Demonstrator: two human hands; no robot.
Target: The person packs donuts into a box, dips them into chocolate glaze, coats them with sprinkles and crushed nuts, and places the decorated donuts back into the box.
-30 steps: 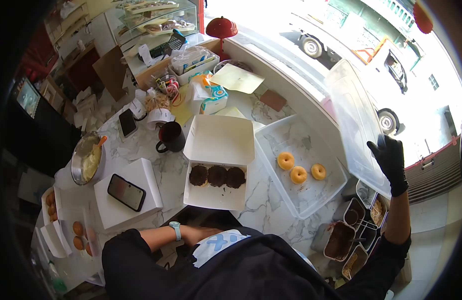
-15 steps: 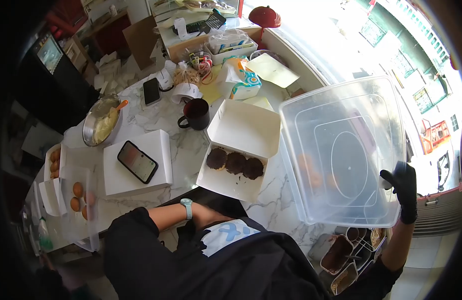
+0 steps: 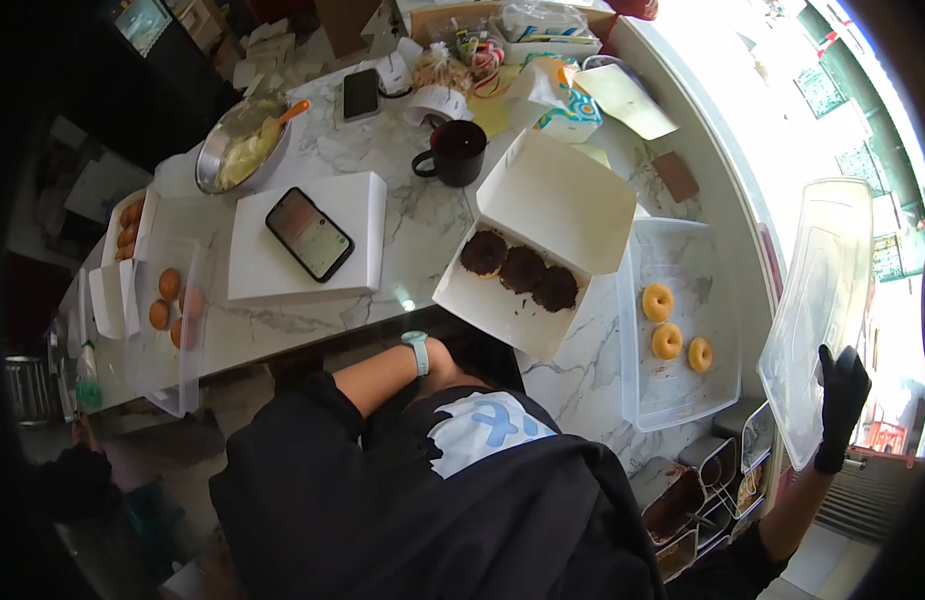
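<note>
My right hand [image 3: 842,405], in a black glove, grips the edge of a clear plastic lid [image 3: 817,300], which is tilted up at the right. Left of the lid is an uncovered plastic container [image 3: 632,390] with three plain ring doughnuts [image 3: 666,341] in it. My left hand [image 3: 440,366], below a pale watch, rests against my front at the counter's edge; its fingers are hidden. An open white cardboard box [image 3: 567,195] stands just beyond it, holding three dark chocolate-topped doughnuts [image 3: 522,271] in a row.
A phone [image 3: 309,234] lies on a closed white box [image 3: 367,265]. Behind are a metal bowl [image 3: 207,165] of cream and a dark mug [image 3: 457,155]. Filled metal trays [image 3: 672,505] sit at lower right. Another plastic container [image 3: 152,340] holds several buns at left.
The lid has come off the container and swung to the right with my right hand, uncovering the ring doughnuts. The head view has shifted; my left hand stays at my front.
</note>
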